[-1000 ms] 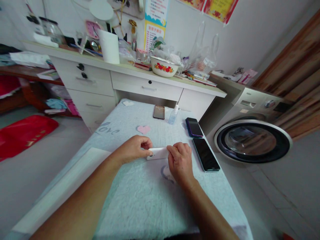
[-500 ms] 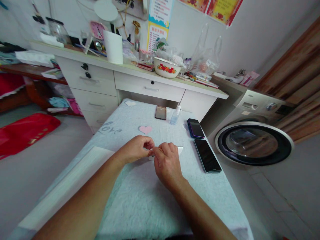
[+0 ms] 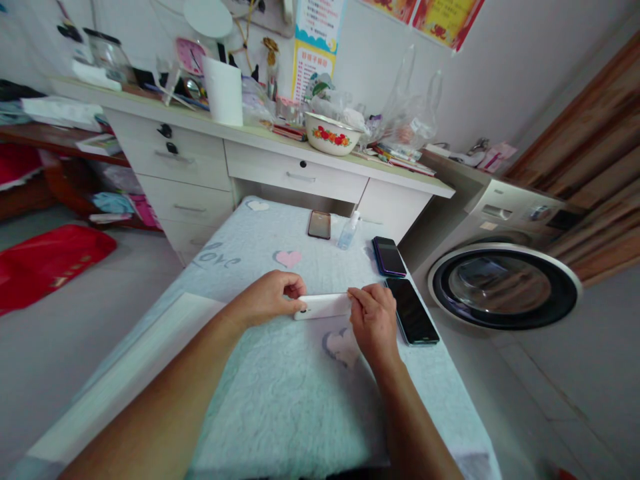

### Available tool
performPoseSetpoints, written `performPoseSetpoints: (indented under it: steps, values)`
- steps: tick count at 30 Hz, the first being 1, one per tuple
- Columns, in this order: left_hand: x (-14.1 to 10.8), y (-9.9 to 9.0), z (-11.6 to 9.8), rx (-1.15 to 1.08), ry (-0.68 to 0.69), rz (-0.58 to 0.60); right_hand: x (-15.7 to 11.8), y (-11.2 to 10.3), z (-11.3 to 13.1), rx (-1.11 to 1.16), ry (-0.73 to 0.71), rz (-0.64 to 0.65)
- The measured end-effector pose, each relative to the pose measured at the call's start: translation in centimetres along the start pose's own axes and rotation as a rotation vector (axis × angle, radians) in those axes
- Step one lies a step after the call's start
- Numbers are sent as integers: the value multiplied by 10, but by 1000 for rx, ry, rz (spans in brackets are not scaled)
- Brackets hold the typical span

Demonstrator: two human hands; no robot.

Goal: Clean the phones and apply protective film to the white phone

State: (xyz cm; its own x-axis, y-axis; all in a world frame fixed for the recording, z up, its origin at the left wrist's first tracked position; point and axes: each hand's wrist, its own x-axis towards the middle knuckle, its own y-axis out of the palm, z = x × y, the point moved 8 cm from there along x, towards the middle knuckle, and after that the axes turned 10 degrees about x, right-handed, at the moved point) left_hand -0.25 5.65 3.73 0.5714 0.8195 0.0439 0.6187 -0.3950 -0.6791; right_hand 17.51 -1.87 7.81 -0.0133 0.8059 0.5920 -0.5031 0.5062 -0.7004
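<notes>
Low over the cloth-covered table, a white phone (image 3: 325, 305) lies sideways between my hands, a small dark spot showing near its left end. My left hand (image 3: 273, 298) is closed on that left end, thumb in front and curled fingers behind. At the opposite end my right hand (image 3: 373, 320) pinches the phone's right edge between thumb and fingers. The phone's far side and the fingertips behind it are hidden. Just right of my right hand lies a black-screened phone (image 3: 414, 312), with a smaller dark phone (image 3: 389, 256) beyond it.
A spray bottle (image 3: 349, 231) and a phone case (image 3: 319, 225) stand and lie at the table's far end. Behind is a white desk (image 3: 295, 160) bearing a flowered bowl (image 3: 332, 133) and a paper roll (image 3: 223, 92). A washing machine (image 3: 493, 220) with its round door is at the right.
My right hand has moved rightward from beside my left hand to the phone's right end, uncovering the phone's middle. My left hand stays at the left end.
</notes>
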Motion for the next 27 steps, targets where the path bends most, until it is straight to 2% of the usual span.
performPoseSetpoints:
  steps: [9, 15, 21, 27]
  values:
    - [0, 0, 2, -1, -2, -9, -7, -2, -38, 253, 242, -90]
    - [-1, -2, 1, 10, -5, -9, -13, 7, -59, 443, 408, -78]
    - [0, -1, 1, 16, -1, 2, -17, 14, -63, 417, 474, -1]
    - [-1, -1, 0, 8, -23, 5, -16, 20, -62, 235, 428, 86]
